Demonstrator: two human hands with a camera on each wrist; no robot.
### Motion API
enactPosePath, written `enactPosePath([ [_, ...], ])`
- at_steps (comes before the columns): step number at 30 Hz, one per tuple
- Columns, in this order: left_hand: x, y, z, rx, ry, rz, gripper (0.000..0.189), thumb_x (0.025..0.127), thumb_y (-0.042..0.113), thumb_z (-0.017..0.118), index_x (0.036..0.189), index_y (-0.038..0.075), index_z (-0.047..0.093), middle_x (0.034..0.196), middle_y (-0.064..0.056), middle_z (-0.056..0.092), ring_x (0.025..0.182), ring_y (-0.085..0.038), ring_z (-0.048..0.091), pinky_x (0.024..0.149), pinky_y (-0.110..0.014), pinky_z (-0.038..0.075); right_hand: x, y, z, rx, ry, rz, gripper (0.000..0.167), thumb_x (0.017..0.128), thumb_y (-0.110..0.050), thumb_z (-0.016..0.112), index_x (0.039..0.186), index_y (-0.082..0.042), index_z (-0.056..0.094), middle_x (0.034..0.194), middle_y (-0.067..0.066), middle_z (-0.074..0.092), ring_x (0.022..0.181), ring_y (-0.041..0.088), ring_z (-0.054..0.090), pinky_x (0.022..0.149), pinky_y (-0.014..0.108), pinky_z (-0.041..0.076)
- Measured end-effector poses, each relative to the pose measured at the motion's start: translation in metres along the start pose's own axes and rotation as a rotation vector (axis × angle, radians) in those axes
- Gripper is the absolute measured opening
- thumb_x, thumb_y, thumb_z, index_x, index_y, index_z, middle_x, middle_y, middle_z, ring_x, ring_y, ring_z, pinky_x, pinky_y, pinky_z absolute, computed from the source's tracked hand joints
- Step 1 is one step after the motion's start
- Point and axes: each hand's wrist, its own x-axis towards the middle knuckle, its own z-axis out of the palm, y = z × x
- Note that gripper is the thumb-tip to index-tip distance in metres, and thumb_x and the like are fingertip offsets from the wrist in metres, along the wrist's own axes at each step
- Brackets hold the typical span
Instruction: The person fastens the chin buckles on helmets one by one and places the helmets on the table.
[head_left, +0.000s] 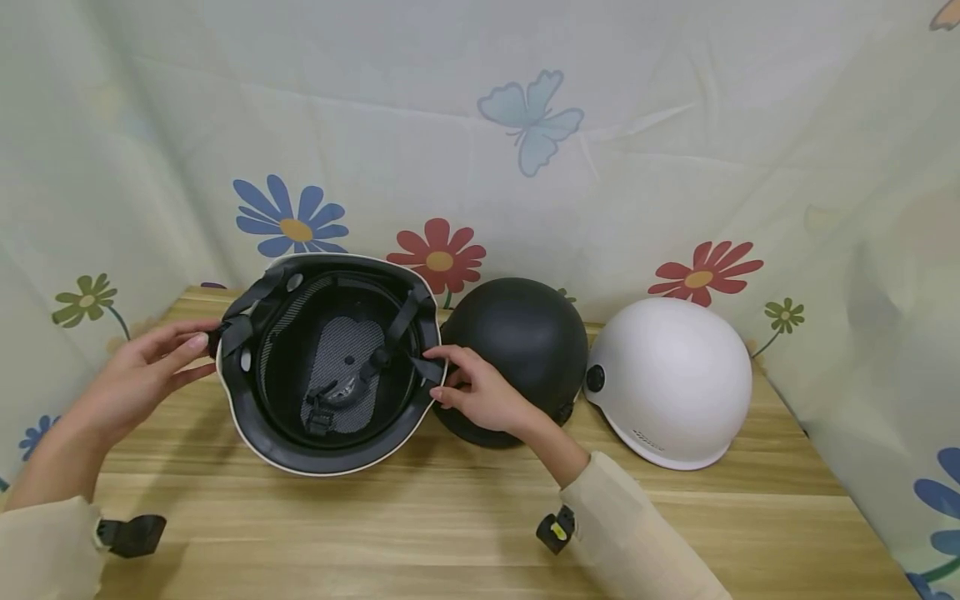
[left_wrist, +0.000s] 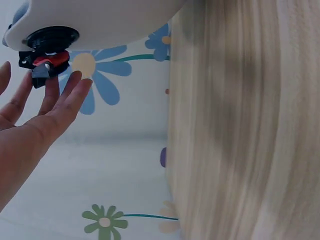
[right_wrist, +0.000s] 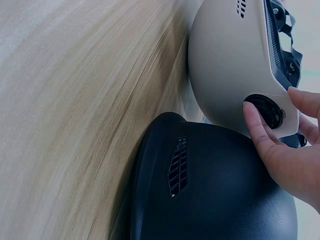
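Observation:
A white helmet [head_left: 258,454] stands tilted on the table in the head view, its black padded inside facing me. Straps and a buckle [head_left: 321,417] lie loose within it. At its left side, my left hand [head_left: 138,375] pinches a small black fitting; the left wrist view shows red on this fitting [left_wrist: 50,60], below a round black disc. My right hand [head_left: 480,392] grips the opposite rim between thumb and fingers. In the right wrist view, one fingertip of the right hand [right_wrist: 287,155] touches a round black disc [right_wrist: 265,110] on the white shell.
A black helmet [head_left: 517,333] sits just right of the held one, behind my right hand. Beyond it is another white helmet [head_left: 675,375]. All are on a wooden table [head_left: 337,533], with a flower-printed cloth [head_left: 420,125] hanging behind.

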Motion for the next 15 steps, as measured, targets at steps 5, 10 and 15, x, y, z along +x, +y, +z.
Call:
enactPosePath([
  [5, -0.002, 0.014, 0.006, 0.196, 0.069, -0.005, 0.03, 0.093, 0.005, 0.05, 0.123, 0.002, 0.051, 0.105, -0.002, 0.055, 0.09, -0.005, 0.061, 0.073, -0.02, 0.05, 0.0, -0.001, 0.0, 0.003, -0.002, 0.003, 0.045, 0.086, -0.001, 0.061, 0.128, -0.003, 0.045, 0.112, 0.016, 0.044, 0.074, 0.015, 0.058, 0.067, 0.022, 0.049],
  [10, -0.002, 0.027, 0.018, 0.515, 0.152, -0.052, 0.037, 0.091, 0.017, 0.056, 0.127, 0.009, 0.05, 0.103, 0.003, 0.051, 0.081, -0.001, 0.059, 0.067, -0.014, 0.048, 0.0, -0.001, 0.0, 0.017, -0.002, 0.009, 0.045, 0.086, -0.001, 0.06, 0.128, -0.002, 0.044, 0.115, 0.017, 0.043, 0.074, 0.017, 0.059, 0.068, 0.022, 0.05],
  [15, -0.004, 0.038, 0.025, 0.68, 0.222, -0.079, 0.039, 0.091, 0.031, 0.056, 0.128, 0.017, 0.054, 0.101, 0.013, 0.052, 0.077, 0.0, 0.054, 0.06, -0.015, 0.043, -0.001, -0.002, 0.0, 0.025, -0.004, 0.013, 0.045, 0.087, -0.001, 0.06, 0.129, -0.002, 0.044, 0.116, 0.017, 0.043, 0.075, 0.018, 0.059, 0.068, 0.023, 0.05],
])
